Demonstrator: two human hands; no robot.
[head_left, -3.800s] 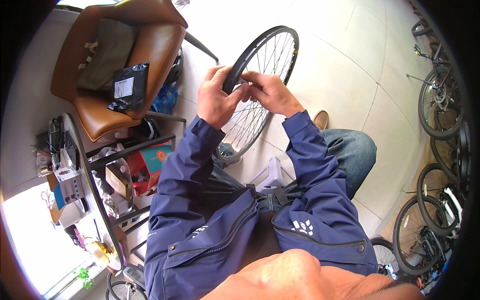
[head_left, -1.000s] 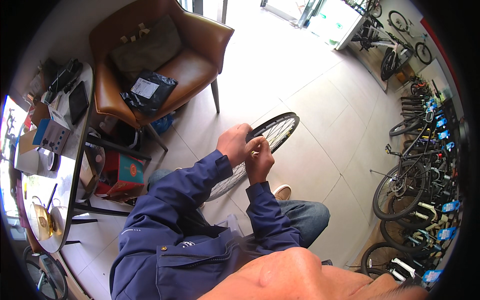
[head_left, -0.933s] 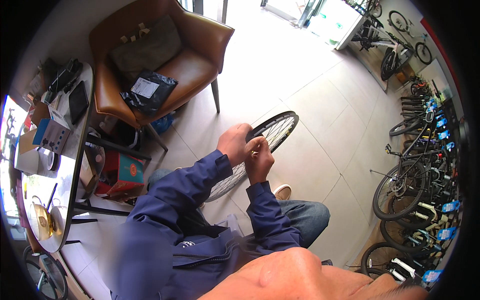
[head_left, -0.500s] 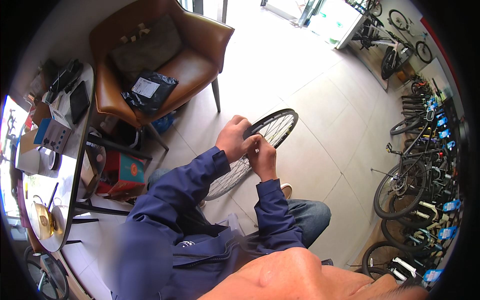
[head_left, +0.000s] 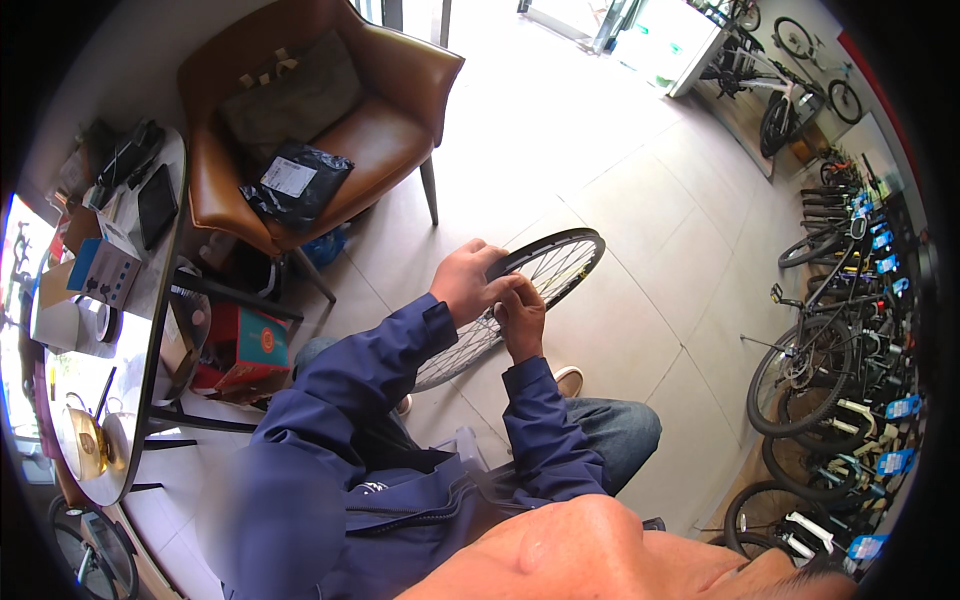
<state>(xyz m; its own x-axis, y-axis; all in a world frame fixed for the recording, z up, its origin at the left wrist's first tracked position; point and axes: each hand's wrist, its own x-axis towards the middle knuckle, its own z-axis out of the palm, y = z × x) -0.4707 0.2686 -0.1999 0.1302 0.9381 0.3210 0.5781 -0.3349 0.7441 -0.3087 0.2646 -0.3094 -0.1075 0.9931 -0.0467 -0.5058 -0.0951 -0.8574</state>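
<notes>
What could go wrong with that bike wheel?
The wheel looks tilted, so it might tip if the left hand and right hand let go. Both hands are close to the spokes, so a finger could perhaps get pinched if the wheel turns.

A single bicycle wheel (head_left: 548, 242) is held at its rim (head_left: 599, 250), tilted so that its round outline shows as a long, narrow oval slanting from upper right to lower left. The upper part of the rim is black, with a small yellow mark on the right side; the lower left part looks greyer. Thin spokes (head_left: 465, 350) cross inside it. The wheel's middle is largely hidden. Behind it spreads the pale tiled floor (head_left: 650, 270); whether the wheel touches it cannot be told.
</notes>
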